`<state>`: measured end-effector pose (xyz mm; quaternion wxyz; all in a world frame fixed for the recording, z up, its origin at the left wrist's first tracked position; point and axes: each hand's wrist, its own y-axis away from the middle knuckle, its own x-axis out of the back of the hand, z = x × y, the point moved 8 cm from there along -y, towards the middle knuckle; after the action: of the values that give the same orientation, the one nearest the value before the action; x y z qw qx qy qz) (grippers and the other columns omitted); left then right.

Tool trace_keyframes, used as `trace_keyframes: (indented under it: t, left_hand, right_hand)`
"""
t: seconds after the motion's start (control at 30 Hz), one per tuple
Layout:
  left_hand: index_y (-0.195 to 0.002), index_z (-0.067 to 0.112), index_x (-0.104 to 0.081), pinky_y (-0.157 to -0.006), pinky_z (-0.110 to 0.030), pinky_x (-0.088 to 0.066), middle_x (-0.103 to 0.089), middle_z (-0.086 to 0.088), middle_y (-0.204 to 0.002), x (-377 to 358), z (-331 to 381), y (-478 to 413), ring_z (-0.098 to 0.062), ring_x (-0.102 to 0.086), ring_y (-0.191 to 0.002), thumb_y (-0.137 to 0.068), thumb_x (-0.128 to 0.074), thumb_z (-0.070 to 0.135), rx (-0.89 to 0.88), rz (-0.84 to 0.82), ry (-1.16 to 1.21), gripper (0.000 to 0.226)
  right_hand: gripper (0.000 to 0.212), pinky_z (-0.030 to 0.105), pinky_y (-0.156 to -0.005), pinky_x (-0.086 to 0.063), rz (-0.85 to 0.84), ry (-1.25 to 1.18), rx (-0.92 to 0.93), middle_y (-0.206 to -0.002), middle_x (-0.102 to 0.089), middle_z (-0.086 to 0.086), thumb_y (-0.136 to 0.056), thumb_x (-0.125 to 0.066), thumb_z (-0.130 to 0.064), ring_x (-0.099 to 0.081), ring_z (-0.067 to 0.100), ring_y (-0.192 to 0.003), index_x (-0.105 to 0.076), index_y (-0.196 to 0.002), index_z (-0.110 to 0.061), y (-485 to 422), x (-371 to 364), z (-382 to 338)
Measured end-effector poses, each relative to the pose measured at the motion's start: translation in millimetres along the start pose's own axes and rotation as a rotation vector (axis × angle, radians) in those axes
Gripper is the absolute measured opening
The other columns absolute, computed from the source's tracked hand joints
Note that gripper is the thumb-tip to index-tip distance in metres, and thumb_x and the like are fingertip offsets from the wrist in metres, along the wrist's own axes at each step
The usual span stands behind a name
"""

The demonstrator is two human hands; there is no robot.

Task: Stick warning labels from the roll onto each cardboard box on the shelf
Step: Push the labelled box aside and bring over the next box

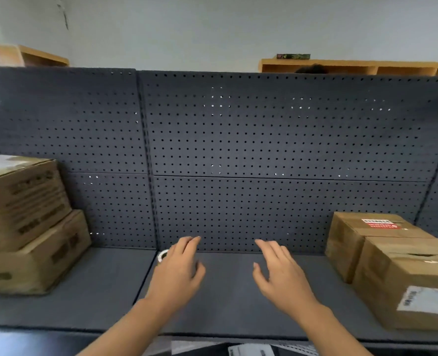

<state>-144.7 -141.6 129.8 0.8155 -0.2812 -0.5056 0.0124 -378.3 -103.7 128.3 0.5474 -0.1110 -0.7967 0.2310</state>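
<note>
Now | boxes (20,201) (32,263) (351,237) (402,276) 4 | roll (162,255) 1 | left hand (179,268), right hand (282,273)

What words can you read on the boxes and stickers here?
No text here reads clearly.
On the far right box, the red and white label: too blurred to read.
On the near right box, the white label: too blurred.
Dark print on the upper left box and the lower left box: blurred.
The paper at the bottom edge: too small.
</note>
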Motion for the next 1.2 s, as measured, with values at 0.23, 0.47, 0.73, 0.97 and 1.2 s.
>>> trace_keyframes:
  t: [0.23, 0.47, 0.73, 0.97, 1.2]
  left_hand:
    - [-0.153, 0.022, -0.044, -0.088, -0.03, -0.054, -0.047, 0.01, -0.148, 46, -92, 25, -0.016, -0.051, -0.129, -0.099, -0.053, 0.04, 0.112, 0.045, -0.09, 0.057]
    - [-0.14, 0.016, -0.059, -0.081, -0.035, -0.058, -0.061, 0.003, -0.13, 106, -166, 50, -0.021, -0.063, -0.108, -0.092, -0.051, 0.039, 0.158, 0.155, -0.246, 0.054]
    - [-0.138, 0.022, -0.059, -0.09, -0.035, -0.055, -0.06, 0.009, -0.126, 181, -228, 76, -0.019, -0.06, -0.111, -0.09, -0.058, 0.035, 0.263, 0.292, -0.294, 0.049]
    - [-0.142, 0.025, -0.055, -0.088, -0.042, -0.056, -0.056, 0.009, -0.134, 238, -290, 93, -0.019, -0.056, -0.12, -0.09, -0.055, 0.035, 0.383, 0.337, -0.305, 0.053]
    - [-0.144, 0.022, -0.051, -0.091, -0.043, -0.055, -0.052, 0.007, -0.137, 286, -363, 80, -0.021, -0.051, -0.125, -0.097, -0.056, 0.035, 0.464, 0.355, -0.32, 0.049]
  right_hand:
    - [0.052, 0.019, -0.086, -0.048, -0.072, -0.063, 0.081, -0.135, -0.047, -0.018, -0.104, -0.044, -0.043, -0.042, 0.004, -0.121, -0.039, -0.153, -0.025, -36, -53, -73]
    - [0.05, 0.025, -0.088, -0.049, -0.099, -0.129, 0.182, -0.128, -0.05, -0.017, -0.102, -0.047, -0.042, -0.046, 0.006, -0.116, -0.044, -0.15, -0.026, -69, -97, -155]
    - [0.049, 0.019, -0.082, -0.038, -0.095, -0.169, 0.271, -0.128, -0.049, -0.019, -0.103, -0.047, -0.039, -0.044, 0.004, -0.115, -0.043, -0.149, -0.026, -100, -128, -249]
    - [0.049, 0.028, -0.085, -0.051, -0.093, -0.219, 0.328, -0.133, -0.047, -0.016, -0.102, -0.048, -0.04, -0.049, 0.009, -0.122, -0.042, -0.148, -0.027, -133, -151, -328]
    - [0.048, 0.029, -0.089, -0.051, -0.043, -0.289, 0.368, -0.137, -0.048, -0.012, -0.102, -0.049, -0.036, -0.05, 0.012, -0.123, -0.045, -0.148, -0.022, -176, -158, -409]
